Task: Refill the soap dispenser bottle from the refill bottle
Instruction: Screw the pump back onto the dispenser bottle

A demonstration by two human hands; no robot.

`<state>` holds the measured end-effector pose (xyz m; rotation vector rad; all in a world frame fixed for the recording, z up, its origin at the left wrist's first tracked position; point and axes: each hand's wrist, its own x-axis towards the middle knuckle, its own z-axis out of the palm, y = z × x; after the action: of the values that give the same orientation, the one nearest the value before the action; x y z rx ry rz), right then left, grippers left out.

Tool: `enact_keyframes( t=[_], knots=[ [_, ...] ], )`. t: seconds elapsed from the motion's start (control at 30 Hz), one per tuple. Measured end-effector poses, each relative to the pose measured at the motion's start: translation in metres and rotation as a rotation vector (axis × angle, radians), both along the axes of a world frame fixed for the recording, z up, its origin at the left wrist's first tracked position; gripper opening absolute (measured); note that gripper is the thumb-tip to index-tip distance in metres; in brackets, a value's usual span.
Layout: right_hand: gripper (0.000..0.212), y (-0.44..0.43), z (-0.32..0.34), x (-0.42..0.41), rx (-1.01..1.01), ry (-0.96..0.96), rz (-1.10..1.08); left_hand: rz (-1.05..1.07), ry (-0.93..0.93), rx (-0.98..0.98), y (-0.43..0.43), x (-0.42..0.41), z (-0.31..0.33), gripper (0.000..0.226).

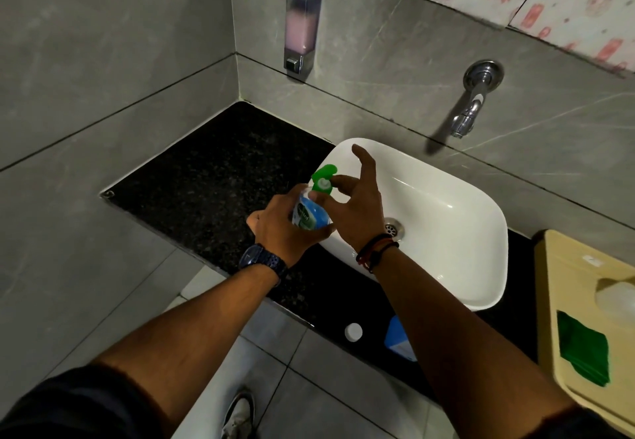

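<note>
My left hand [280,229] grips the body of the soap dispenser bottle [307,215], a clear bottle with a blue and green label, held over the black counter next to the basin's left rim. Its green pump head [323,180] points up and away. My right hand [359,208] pinches the pump collar with thumb and forefinger, the other fingers spread. A blue refill bottle [398,339] lies at the counter's near edge, partly hidden by my right forearm. A white cap [353,332] lies beside it.
A white basin [446,198] sits on the black granite counter [206,177], under a chrome wall tap [470,105]. A wall-mounted dispenser with pink liquid [302,29] hangs in the corner. A beige tray [563,280] at right holds a green cloth [582,349] and soap.
</note>
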<state>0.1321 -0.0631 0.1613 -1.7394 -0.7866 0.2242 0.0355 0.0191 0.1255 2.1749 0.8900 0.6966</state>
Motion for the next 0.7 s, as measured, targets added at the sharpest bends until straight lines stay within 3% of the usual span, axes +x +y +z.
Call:
enact_keyframes(
  t=[0.23,0.4,0.57,0.7],
  knots=[
    [0.064,0.008,0.003,-0.015,-0.06,-0.024,-0.13,0.046,-0.028,0.026,0.003,-0.004,-0.007,0.068],
    [0.057,0.011,0.002,-0.021,-0.045,-0.008,-0.099,0.049,-0.066,0.035,0.008,-0.008,-0.015,0.07],
    [0.067,0.011,-0.012,-0.028,-0.093,-0.039,-0.043,0.085,-0.089,-0.004,0.021,-0.014,-0.033,0.075],
    [0.074,0.001,-0.06,-0.038,-0.266,-0.094,-0.054,0.154,-0.141,-0.09,0.035,-0.029,-0.061,0.076]
  ],
)
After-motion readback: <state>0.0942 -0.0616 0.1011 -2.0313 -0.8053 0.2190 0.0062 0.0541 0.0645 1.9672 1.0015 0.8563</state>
